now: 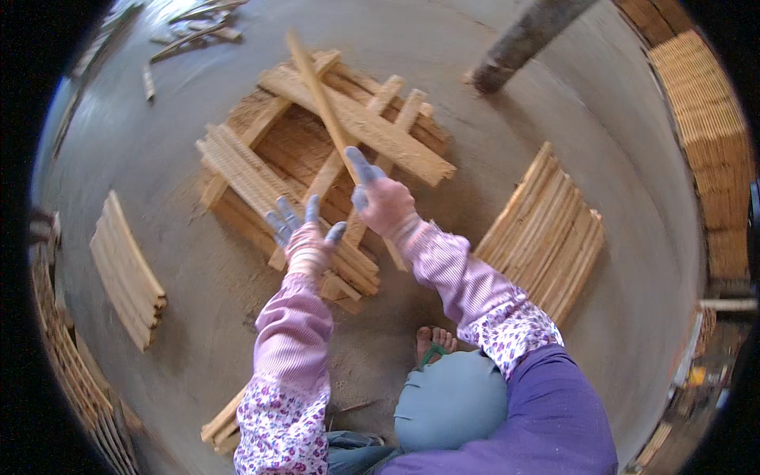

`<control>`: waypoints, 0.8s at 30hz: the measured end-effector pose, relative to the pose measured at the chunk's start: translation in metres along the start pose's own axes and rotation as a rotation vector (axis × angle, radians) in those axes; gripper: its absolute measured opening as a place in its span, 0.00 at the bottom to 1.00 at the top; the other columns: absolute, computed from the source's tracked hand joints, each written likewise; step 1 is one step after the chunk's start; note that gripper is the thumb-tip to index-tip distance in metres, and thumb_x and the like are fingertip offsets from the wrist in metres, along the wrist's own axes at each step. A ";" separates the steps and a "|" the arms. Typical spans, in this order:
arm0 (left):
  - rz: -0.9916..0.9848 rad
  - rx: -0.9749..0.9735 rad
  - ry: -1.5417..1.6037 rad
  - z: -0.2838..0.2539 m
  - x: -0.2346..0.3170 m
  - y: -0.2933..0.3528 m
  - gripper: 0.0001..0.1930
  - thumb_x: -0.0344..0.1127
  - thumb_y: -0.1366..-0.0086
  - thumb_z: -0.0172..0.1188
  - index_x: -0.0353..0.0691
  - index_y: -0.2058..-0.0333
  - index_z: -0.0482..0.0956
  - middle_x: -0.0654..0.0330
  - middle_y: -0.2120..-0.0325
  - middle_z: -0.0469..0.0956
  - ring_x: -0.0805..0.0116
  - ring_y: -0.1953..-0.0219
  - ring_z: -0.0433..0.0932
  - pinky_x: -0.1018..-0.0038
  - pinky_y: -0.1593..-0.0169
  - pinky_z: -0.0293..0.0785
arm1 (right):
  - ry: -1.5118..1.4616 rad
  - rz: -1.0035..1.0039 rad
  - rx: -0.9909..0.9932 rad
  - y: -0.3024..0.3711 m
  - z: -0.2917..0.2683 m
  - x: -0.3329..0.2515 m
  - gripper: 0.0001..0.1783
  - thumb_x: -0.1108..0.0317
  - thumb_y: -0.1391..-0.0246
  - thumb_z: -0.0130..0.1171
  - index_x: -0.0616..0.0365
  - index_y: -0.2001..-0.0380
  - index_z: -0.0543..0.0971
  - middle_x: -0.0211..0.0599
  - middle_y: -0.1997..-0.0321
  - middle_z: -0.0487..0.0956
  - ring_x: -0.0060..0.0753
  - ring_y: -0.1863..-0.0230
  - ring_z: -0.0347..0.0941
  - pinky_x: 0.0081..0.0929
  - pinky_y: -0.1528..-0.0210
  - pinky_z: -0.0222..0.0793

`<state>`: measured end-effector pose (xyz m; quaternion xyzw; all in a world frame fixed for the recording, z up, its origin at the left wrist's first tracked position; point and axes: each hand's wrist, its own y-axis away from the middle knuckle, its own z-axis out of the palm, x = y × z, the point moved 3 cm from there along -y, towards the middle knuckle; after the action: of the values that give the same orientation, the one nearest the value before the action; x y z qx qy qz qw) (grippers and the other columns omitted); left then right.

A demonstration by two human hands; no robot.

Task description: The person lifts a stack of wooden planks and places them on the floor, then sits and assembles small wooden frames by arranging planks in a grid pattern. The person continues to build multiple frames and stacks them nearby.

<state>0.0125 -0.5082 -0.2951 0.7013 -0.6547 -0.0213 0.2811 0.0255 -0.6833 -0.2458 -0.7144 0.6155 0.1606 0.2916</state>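
Observation:
My right hand (386,204), in a pink glove with grey-blue fingers, is closed round the near end of a long thin wooden strip (321,99). The strip points away over the stack, its far end blurred. My left hand (307,241), gloved alike, has its fingers spread. It is over the near end of a row of wooden strips (245,170) lying side by side on the stack; whether it touches them I cannot tell. Beneath lie crossed wooden pieces and a wide board (360,123) across the far side of the stack.
A bundle of strips (542,233) lies on the floor to the right, a smaller one (127,269) to the left. Loose scraps (202,32) are at the far left. A dark post (526,43) stands far right, with tall stacked wood (704,119) along the right edge.

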 end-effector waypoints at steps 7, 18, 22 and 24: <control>0.019 0.014 -0.078 -0.001 0.007 -0.001 0.48 0.73 0.41 0.59 0.63 0.27 0.53 0.42 0.25 0.27 0.32 0.25 0.22 0.44 0.25 0.28 | 0.391 0.245 0.358 0.135 -0.094 0.118 0.29 0.62 0.41 0.55 0.40 0.34 0.69 0.46 0.64 0.82 0.48 0.72 0.80 0.42 0.67 0.81; 0.022 0.004 -0.044 -0.001 0.007 0.000 0.49 0.72 0.42 0.61 0.65 0.27 0.53 0.42 0.25 0.24 0.33 0.25 0.21 0.43 0.25 0.29 | 0.931 1.050 -0.131 0.107 -0.110 0.269 0.28 0.60 0.43 0.60 0.44 0.39 0.73 0.49 0.37 0.66 0.55 0.37 0.68 0.51 0.40 0.69; 0.009 0.036 -0.063 -0.002 0.001 0.000 0.49 0.71 0.44 0.64 0.65 0.28 0.55 0.40 0.25 0.28 0.31 0.25 0.27 0.47 0.24 0.33 | 0.669 0.763 0.195 0.074 -0.099 0.225 0.30 0.58 0.46 0.63 0.40 0.38 0.72 0.48 0.40 0.68 0.55 0.42 0.70 0.54 0.41 0.66; 0.045 0.051 -0.021 0.001 0.005 0.000 0.48 0.70 0.44 0.64 0.65 0.28 0.56 0.40 0.25 0.28 0.31 0.25 0.26 0.47 0.25 0.33 | 0.573 0.225 0.425 0.046 -0.093 0.177 0.31 0.53 0.48 0.65 0.44 0.40 0.73 0.46 0.43 0.71 0.53 0.44 0.70 0.51 0.41 0.66</control>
<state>0.0130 -0.5132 -0.2947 0.6931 -0.6736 -0.0054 0.2567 0.0026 -0.8826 -0.2872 -0.5817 0.7664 -0.1461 0.2298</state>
